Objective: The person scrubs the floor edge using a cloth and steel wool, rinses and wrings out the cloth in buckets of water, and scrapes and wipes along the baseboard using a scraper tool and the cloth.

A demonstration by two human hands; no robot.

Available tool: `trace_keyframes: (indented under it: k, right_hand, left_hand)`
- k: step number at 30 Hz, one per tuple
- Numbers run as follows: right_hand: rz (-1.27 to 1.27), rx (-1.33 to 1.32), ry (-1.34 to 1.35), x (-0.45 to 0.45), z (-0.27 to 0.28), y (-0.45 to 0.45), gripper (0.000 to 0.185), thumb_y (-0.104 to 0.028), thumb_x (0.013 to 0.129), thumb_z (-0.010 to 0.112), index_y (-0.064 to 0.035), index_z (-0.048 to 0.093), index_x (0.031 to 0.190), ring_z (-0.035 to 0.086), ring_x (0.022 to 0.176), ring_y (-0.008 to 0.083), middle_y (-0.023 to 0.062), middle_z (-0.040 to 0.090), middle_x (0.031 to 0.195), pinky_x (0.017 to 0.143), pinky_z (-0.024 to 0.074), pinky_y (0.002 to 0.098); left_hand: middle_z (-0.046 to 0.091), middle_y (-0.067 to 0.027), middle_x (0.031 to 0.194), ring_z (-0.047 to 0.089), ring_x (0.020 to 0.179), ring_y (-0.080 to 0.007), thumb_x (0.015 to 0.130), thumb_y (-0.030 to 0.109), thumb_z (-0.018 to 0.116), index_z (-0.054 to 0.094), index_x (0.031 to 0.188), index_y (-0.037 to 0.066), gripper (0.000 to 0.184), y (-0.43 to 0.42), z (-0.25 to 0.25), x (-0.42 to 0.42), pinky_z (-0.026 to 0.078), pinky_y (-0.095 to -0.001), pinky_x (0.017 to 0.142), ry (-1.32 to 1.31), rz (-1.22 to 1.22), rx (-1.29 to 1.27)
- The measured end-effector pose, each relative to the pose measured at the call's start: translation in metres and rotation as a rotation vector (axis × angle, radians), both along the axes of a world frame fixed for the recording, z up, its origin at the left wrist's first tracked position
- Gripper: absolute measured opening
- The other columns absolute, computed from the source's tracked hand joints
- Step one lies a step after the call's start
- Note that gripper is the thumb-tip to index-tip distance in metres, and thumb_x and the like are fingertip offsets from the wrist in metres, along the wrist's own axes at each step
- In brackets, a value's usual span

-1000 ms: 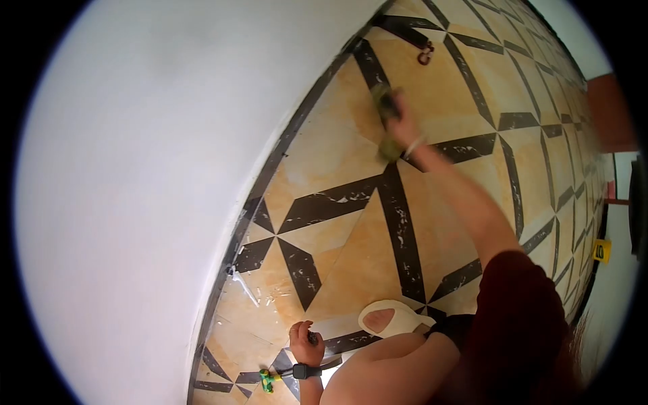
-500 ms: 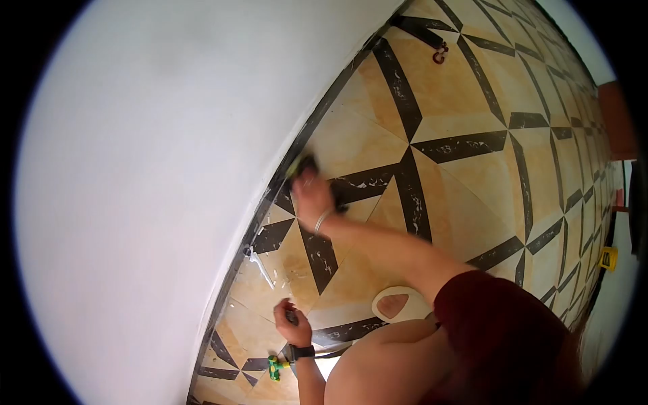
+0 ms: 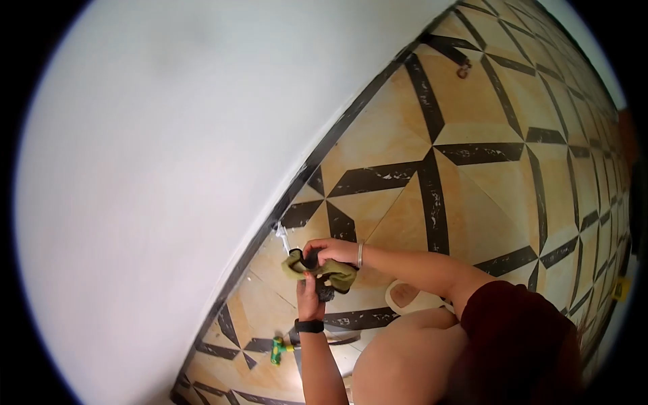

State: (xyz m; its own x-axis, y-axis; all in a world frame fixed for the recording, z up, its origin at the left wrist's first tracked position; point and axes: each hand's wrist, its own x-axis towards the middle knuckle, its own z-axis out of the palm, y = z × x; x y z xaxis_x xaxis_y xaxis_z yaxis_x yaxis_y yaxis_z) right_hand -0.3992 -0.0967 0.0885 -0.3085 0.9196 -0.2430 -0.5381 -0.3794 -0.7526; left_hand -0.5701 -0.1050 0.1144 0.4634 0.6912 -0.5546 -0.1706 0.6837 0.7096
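Observation:
My right hand (image 3: 335, 251), with a bracelet at the wrist, closes on the upper part of an olive-green cloth (image 3: 341, 275) with dark edging. Its folded shape leaves its exact kind unclear. From below, my left hand (image 3: 309, 302), with a black wristband (image 3: 310, 327), grips the same cloth, thumb on its near edge. A dark crumpled piece (image 3: 325, 293) shows beside the left fingers; whether it belongs to the cloth I cannot tell. Just beyond the cloth, a slim white object (image 3: 282, 237) lies on the floor by the wall, partly covered by it.
A green hammer-like tool (image 3: 277, 351) lies on the tiled floor left of my left forearm. The white wall (image 3: 169, 169) meets the floor along a dark baseboard (image 3: 344, 135). Farther off lies a dark strip with a reddish hook-like end (image 3: 464, 69). A pale slipper (image 3: 405, 295) shows beside my leg.
My right hand has come back from the baseboard with the green cloth, toward my body. My left hand has risen to meet it, and both now hold the cloth. The view has shifted slightly.

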Motion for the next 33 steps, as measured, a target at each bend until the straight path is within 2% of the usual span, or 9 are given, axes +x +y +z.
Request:
trace_keyframes:
  k: [2, 8, 14, 16, 22, 26, 28, 30, 33]
  right_hand:
    - [0.143, 0.208, -0.316, -0.001, -0.003, -0.004, 0.030, -0.005, 0.072, 0.048, -0.0036, 0.055, 0.102, 0.053, 0.083, 0.0094, 0.0034, 0.056, 0.088, 0.074, 0.0430, 0.0218]
    - [-0.267, 0.123, -0.811, 0.003, -0.023, -0.012, 0.023, -0.005, 0.072, 0.052, -0.0050, 0.059, 0.094, 0.059, 0.072, 0.0212, 0.0119, 0.061, 0.085, 0.069, 0.0465, 0.0291]
    - [-1.090, -0.036, -0.510, 0.108, -0.007, 0.049, 0.037, -0.005, 0.074, 0.044, -0.0019, 0.054, 0.110, 0.053, 0.094, 0.0170, 0.0078, 0.056, 0.104, 0.083, 0.0417, 0.0280]
    - [-1.330, -0.049, -0.783, 0.162, -0.001, 0.092, 0.036, -0.013, 0.081, 0.043, 0.0007, 0.049, 0.114, 0.053, 0.095, 0.0237, 0.0122, 0.056, 0.106, 0.085, 0.0414, 0.0329]
    - [-1.443, -0.133, -0.755, 0.138, 0.002, 0.142, 0.037, -0.014, 0.080, 0.052, 0.0027, 0.049, 0.113, 0.055, 0.097, 0.0259, 0.0173, 0.057, 0.107, 0.086, 0.0426, 0.0360]
    - [-0.981, 0.023, -0.829, 0.021, -0.026, 0.116, 0.027, -0.017, 0.075, 0.046, -0.0065, 0.052, 0.099, 0.056, 0.089, 0.0321, 0.0165, 0.057, 0.093, 0.079, 0.0426, 0.0430]
    - [-0.590, 0.104, -0.798, -0.042, -0.004, 0.095, 0.032, -0.017, 0.074, 0.046, -0.0071, 0.050, 0.104, 0.054, 0.092, 0.0367, 0.0205, 0.056, 0.094, 0.079, 0.0420, 0.0447]
    - [-0.239, -0.027, -0.946, -0.076, 0.011, 0.088, 0.033, -0.018, 0.074, 0.049, -0.0069, 0.050, 0.105, 0.054, 0.091, 0.0360, 0.0212, 0.057, 0.094, 0.081, 0.0417, 0.0452]
    - [-0.074, 0.374, -1.126, -0.091, 0.011, 0.057, 0.037, -0.021, 0.074, 0.053, -0.0083, 0.050, 0.108, 0.053, 0.095, 0.0357, 0.0211, 0.055, 0.101, 0.080, 0.0423, 0.0460]
  left_hand:
    - [0.057, -0.0074, 0.108, 0.057, 0.092, -0.0177, 0.089, 0.039, 0.052, 0.045, 0.121, 0.002, 0.050, -0.017, -0.004, -0.010, 0.048, -0.0290, 0.072, 0.244, -0.038, -0.064]
    - [0.065, -0.0102, 0.086, 0.061, 0.068, -0.0139, 0.082, 0.015, 0.063, 0.055, 0.110, -0.003, 0.034, -0.037, -0.014, -0.087, 0.049, -0.0244, 0.064, 0.731, -0.238, 0.229]
    - [0.062, -0.0067, 0.069, 0.058, 0.062, -0.0130, 0.077, 0.013, 0.066, 0.062, 0.090, 0.001, 0.018, -0.040, 0.003, -0.141, 0.046, -0.0253, 0.059, 1.024, -0.051, 0.434]
    - [0.062, -0.0070, 0.070, 0.057, 0.062, -0.0125, 0.077, 0.011, 0.065, 0.062, 0.092, 0.001, 0.018, -0.041, 0.003, -0.154, 0.045, -0.0252, 0.059, 1.007, -0.061, 0.484]
    - [0.062, -0.0064, 0.074, 0.058, 0.065, -0.0125, 0.080, 0.011, 0.063, 0.061, 0.093, 0.001, 0.017, -0.027, 0.031, -0.157, 0.046, -0.0268, 0.059, 0.994, -0.107, 0.544]
    - [0.059, -0.0051, 0.061, 0.055, 0.052, -0.0113, 0.079, 0.013, 0.063, 0.061, 0.083, -0.001, 0.015, -0.033, 0.033, -0.151, 0.042, -0.0244, 0.051, 0.894, -0.073, 0.381]
    - [0.059, -0.0057, 0.058, 0.057, 0.050, -0.0132, 0.080, 0.024, 0.066, 0.062, 0.077, 0.001, 0.024, -0.060, 0.015, -0.162, 0.044, -0.0259, 0.046, 1.019, -0.372, 0.114]
    - [0.061, -0.0088, 0.067, 0.060, 0.056, -0.0155, 0.080, 0.034, 0.067, 0.061, 0.081, -0.003, 0.037, -0.089, 0.004, -0.165, 0.047, -0.0270, 0.046, 0.715, -0.251, -0.352]
    - [0.060, -0.0156, 0.085, 0.062, 0.060, -0.0200, 0.076, 0.047, 0.067, 0.054, 0.097, -0.014, 0.065, -0.128, -0.022, -0.155, 0.049, -0.0277, 0.049, 0.737, 0.083, -0.528]
